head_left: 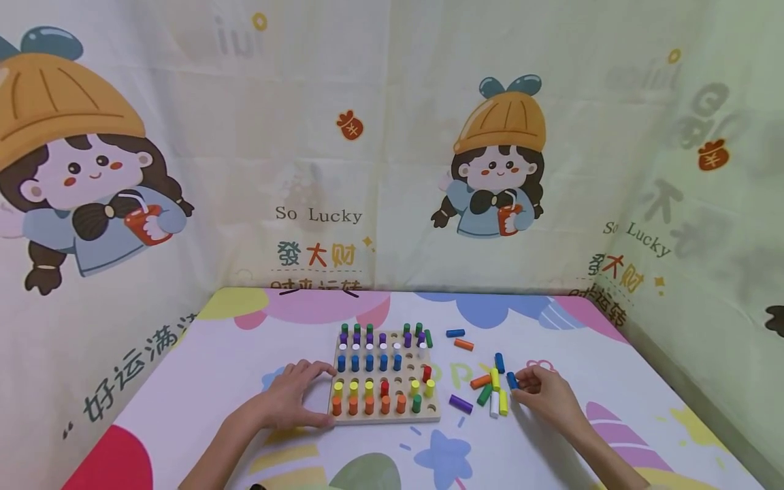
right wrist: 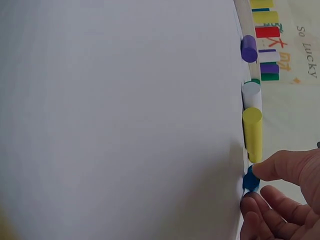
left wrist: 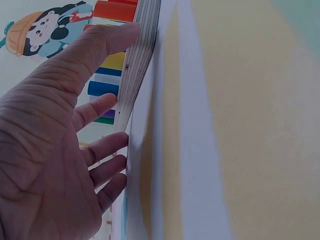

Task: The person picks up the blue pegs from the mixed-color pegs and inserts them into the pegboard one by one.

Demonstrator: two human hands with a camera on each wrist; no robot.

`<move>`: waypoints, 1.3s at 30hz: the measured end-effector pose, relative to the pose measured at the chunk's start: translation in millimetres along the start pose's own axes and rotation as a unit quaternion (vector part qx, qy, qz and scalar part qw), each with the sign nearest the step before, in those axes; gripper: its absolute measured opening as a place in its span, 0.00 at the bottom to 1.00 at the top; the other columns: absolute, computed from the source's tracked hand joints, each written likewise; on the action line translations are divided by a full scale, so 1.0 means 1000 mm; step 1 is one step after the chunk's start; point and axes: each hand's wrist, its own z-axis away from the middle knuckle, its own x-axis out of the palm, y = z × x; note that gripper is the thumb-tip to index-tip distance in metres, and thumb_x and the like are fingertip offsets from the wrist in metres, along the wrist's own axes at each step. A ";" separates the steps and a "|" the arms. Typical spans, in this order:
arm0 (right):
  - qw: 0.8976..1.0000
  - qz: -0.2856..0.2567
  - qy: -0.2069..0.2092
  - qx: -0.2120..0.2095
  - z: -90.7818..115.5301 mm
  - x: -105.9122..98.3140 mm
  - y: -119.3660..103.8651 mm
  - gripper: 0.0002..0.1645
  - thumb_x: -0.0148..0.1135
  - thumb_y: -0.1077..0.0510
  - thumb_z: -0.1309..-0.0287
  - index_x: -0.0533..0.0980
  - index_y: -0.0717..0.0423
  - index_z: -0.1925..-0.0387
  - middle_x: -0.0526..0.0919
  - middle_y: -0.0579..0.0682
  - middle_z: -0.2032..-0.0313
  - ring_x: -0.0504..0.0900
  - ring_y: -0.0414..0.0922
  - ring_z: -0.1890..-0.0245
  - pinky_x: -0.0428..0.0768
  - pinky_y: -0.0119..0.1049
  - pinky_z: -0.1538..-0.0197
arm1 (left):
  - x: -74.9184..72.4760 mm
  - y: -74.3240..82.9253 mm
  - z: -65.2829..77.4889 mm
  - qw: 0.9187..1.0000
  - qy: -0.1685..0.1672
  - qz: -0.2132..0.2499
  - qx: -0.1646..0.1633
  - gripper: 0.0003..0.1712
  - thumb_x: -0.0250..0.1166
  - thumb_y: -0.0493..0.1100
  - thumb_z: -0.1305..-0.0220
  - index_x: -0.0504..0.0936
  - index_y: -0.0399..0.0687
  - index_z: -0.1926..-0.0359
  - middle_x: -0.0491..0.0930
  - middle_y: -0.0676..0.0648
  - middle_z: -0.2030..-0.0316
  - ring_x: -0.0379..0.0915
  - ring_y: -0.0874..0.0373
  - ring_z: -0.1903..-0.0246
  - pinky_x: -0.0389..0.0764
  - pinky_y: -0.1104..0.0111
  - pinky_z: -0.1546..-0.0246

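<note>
A wooden pegboard (head_left: 392, 416) holds rows of coloured pegs, with some holes bare. At its left side is my left hand (head_left: 294, 395), thumb tip at the near corner and index fingertip farther along the edge. The left wrist view has that thumb (left wrist: 107, 42) lying against the board's side (left wrist: 142, 45), the other fingers loosely spread. To the right of the board, my right hand (head_left: 548, 395) pinches a blue peg (head_left: 512, 380) at the edge of a loose group. In the right wrist view the thumb is on the blue peg (right wrist: 251, 178), with fingertips on its other side.
Loose pegs lie right of the board, among them a purple peg (head_left: 461, 404), a white peg (head_left: 494, 405) and an orange peg (head_left: 480, 382). Farther back are another blue peg (head_left: 455, 333) and orange peg (head_left: 463, 344). A printed cloth (head_left: 392, 204) hangs behind the table.
</note>
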 end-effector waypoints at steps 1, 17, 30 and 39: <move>1.000 0.002 0.000 -0.001 0.000 0.000 0.000 0.20 0.76 0.62 0.49 0.79 0.68 0.56 0.85 0.50 0.65 0.84 0.46 0.64 0.81 0.32 0.63 | -0.001 0.000 0.000 1.000 0.000 0.000 0.003 0.42 0.81 0.63 0.54 0.72 0.67 0.39 0.70 0.46 0.43 0.63 0.45 0.44 0.68 0.35 0.42; 1.000 0.028 0.010 -0.002 -0.004 0.000 0.003 0.17 0.73 0.66 0.50 0.80 0.69 0.57 0.83 0.51 0.67 0.82 0.45 0.66 0.80 0.38 0.61 | -0.003 0.003 0.002 1.000 0.000 0.004 -0.001 0.42 0.82 0.62 0.54 0.72 0.67 0.39 0.71 0.47 0.43 0.63 0.45 0.44 0.67 0.35 0.42; 1.000 -0.007 0.022 -0.001 0.000 -0.002 -0.001 0.17 0.73 0.66 0.48 0.80 0.68 0.56 0.84 0.52 0.65 0.85 0.47 0.64 0.80 0.30 0.63 | -0.002 0.002 0.002 1.000 0.001 0.001 0.002 0.42 0.81 0.62 0.54 0.72 0.67 0.39 0.71 0.47 0.43 0.63 0.46 0.44 0.68 0.35 0.42; 0.999 -0.029 0.029 -0.018 0.002 0.000 -0.012 0.15 0.72 0.67 0.45 0.80 0.65 0.55 0.84 0.53 0.62 0.84 0.47 0.62 0.81 0.30 0.59 | -0.003 0.002 0.002 1.000 0.001 0.003 0.003 0.42 0.81 0.62 0.54 0.72 0.67 0.39 0.71 0.47 0.42 0.64 0.45 0.44 0.68 0.35 0.42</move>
